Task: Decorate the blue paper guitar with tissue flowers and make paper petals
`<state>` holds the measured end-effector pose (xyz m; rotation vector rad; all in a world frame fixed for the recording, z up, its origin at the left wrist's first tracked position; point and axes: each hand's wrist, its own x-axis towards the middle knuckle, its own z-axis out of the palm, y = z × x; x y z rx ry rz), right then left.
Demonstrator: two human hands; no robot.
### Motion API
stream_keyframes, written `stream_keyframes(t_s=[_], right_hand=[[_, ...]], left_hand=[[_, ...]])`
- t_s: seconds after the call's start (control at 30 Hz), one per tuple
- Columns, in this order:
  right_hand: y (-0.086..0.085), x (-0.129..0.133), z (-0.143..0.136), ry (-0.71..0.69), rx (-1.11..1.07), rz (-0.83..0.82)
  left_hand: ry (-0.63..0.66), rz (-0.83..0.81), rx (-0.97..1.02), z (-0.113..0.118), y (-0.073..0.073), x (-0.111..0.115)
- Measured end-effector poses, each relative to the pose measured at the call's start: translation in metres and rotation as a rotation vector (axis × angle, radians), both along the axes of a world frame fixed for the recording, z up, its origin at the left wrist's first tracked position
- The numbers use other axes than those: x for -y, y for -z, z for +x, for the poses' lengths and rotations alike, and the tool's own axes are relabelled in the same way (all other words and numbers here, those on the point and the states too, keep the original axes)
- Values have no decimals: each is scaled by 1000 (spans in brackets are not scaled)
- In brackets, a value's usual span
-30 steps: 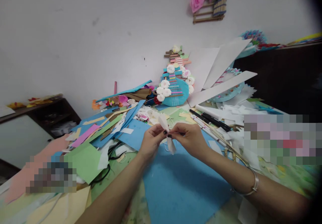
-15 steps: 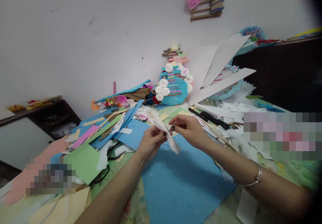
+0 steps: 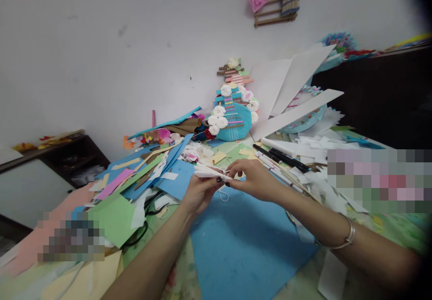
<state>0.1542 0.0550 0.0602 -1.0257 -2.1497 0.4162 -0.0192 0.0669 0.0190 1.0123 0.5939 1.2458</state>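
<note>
My left hand (image 3: 204, 190) pinches a folded piece of thin white paper (image 3: 206, 172) between thumb and fingers. From the other side my right hand (image 3: 251, 177) closes its thumb and fingertips on the near end of the same paper. White string (image 3: 223, 195) dangles in a loop just below the fingers. Both hands are above a large sheet of blue paper (image 3: 249, 246). Exactly how the string runs at the fingertips is hidden by the fingers.
A blue paper lute (image 3: 238, 120) with white flowers leans on the wall. Coloured paper scraps (image 3: 113, 217) cover the left. Black markers (image 3: 281, 158), thin sticks and white paper scraps (image 3: 312, 149) lie to the right. White boards (image 3: 300, 79) slant behind them.
The white paper has turned from hanging steeply down between my hands to lying nearly level, and looks more folded together. My right fingertips have shifted onto its end.
</note>
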Motion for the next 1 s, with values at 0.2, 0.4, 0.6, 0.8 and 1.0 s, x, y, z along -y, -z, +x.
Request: stream_keyframes(t_s=[0.2,0.4,0.6,0.8,1.0], right_hand=[[-5,2,0,2,22,-4],[-3,3,-1,69,-3,-37],[-1,4,-4,19,-3,-28],[-1,6,-5,18,-3,-28],[-3,8,-4,9,-49,-37]], left_hand=[[-5,-24,67,2,0,1],[11,29,47,6,-1,4],[48,97,42,11,-2,10],[2,142,1,6,-2,4],[-16,155,-35,1,-2,1]])
